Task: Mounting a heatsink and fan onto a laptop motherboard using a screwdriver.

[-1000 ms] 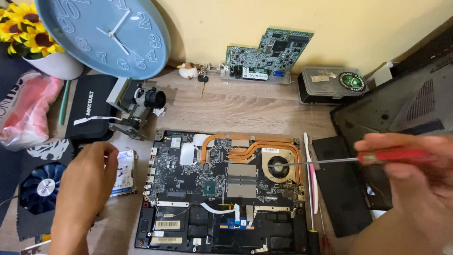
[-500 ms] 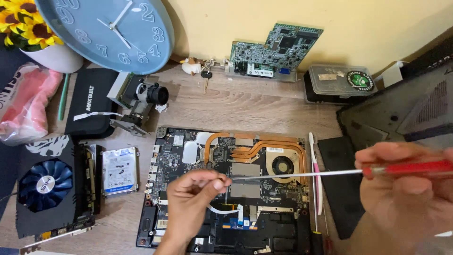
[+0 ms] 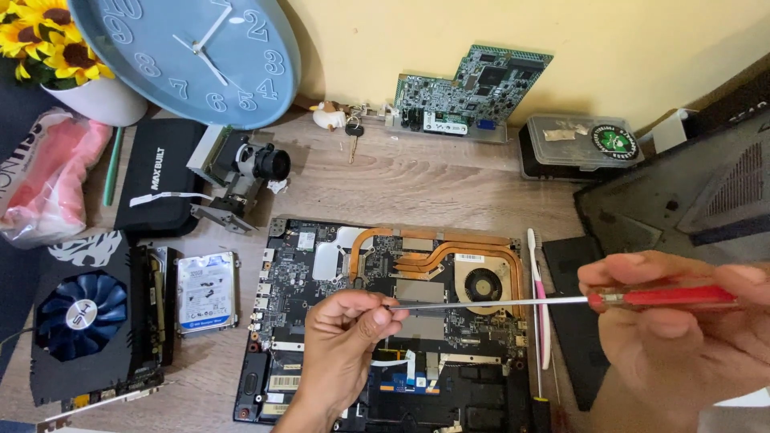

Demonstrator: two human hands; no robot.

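A cluttered wooden tabletop (image 3: 449, 184) below a yellow wall: the right hand (image 3: 682, 321) grips a red-handled screwdriver (image 3: 561, 301), its fingers clamped on the handle, while the left hand (image 3: 345, 341) pinches the shaft's tip, fingers together, above an opened laptop (image 3: 401, 321) (copper pipes and fan exposed). A hard drive (image 3: 207, 290) lies just beside.

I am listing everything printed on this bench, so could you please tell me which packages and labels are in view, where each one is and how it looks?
Pink plastic bag: far left edge, crumpled, translucent.
Black pouch: below the clock, flat, rectangular, white lettering.
Hard drive label: left of the laptop board, white and blue rectangle.
Clear plastic box: back right, with a round green and black sticker.
White sticker: above the laptop fan, small rectangle.
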